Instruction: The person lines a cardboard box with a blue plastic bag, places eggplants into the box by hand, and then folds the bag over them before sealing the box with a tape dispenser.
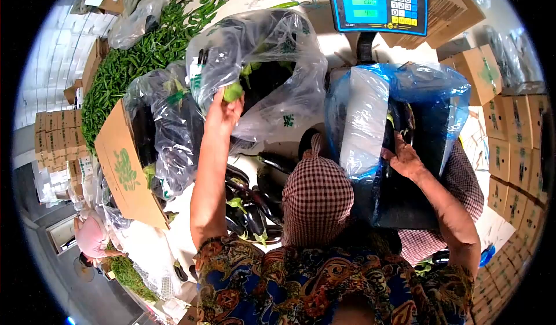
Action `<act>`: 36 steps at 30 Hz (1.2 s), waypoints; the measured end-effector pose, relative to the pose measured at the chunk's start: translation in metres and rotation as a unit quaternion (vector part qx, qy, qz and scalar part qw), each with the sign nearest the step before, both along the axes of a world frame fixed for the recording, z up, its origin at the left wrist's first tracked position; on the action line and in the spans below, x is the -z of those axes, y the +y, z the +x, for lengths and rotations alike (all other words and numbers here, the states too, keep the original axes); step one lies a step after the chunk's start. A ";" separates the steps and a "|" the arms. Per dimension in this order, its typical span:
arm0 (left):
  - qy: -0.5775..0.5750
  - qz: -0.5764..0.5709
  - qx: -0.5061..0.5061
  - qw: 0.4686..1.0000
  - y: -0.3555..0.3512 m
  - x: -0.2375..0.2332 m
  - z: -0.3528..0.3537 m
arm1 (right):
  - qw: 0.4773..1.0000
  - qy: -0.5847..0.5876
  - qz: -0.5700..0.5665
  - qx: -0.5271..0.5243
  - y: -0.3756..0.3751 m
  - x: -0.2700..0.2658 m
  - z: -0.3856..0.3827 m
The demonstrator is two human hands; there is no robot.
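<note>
My left hand (pixel 226 112) is closed on the green cap end of an eggplant (pixel 233 92) at the mouth of a clear plastic bag (pixel 301 41). More dark eggplants (pixel 269 80) show inside that bag. My right hand (pixel 405 158) reaches into a box lined with a blue plastic bag (pixel 457 84). Its fingers are curled against a dark eggplant (pixel 399 116) in there; part of the grip is hidden. Loose eggplants (pixel 252 209) lie in a pile between my left arm and my knee.
A digital scale display (pixel 376 3) stands above the blue-lined box. Green peppers (pixel 133 73) are heaped at the upper left, behind a cardboard box (pixel 124 168) of bagged eggplants. Stacked cartons (pixel 515 151) line the right side. Another person (pixel 91 237) bends at the lower left.
</note>
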State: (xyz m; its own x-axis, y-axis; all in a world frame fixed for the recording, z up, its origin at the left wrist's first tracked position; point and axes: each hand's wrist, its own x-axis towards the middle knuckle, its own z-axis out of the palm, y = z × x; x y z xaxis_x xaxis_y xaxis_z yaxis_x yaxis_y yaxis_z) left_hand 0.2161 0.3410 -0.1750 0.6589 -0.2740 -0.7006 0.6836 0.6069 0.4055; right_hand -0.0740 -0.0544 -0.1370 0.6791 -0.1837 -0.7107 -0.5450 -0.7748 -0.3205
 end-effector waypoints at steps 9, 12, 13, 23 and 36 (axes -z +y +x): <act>-0.032 -0.051 0.120 0.991 -0.011 -0.109 -0.151 | 0.996 -0.040 -0.065 -0.055 -0.006 -0.003 0.003; -0.154 0.024 0.202 0.967 -0.007 -0.125 -0.166 | 0.972 -0.229 0.056 -0.001 -0.011 -0.020 0.005; -0.191 0.132 0.209 0.950 -0.018 -0.140 -0.169 | 0.962 -0.219 0.139 0.081 -0.009 -0.036 0.012; -0.331 -0.048 0.434 0.837 -0.122 -0.211 -0.173 | 0.693 -0.345 0.611 0.166 0.026 -0.187 0.039; -0.386 0.014 0.451 0.804 -0.213 -0.212 -0.209 | 0.574 -0.449 0.630 0.268 -0.005 -0.174 -0.004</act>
State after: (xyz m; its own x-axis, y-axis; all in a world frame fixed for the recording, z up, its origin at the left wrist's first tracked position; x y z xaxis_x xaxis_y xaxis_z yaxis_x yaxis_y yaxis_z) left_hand 0.0071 0.1275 0.0371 0.4420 -0.8761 -0.1927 0.3787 -0.0124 0.9254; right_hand -0.0776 -0.0599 0.0368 0.9618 -0.2607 0.0832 0.2256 0.5831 -0.7805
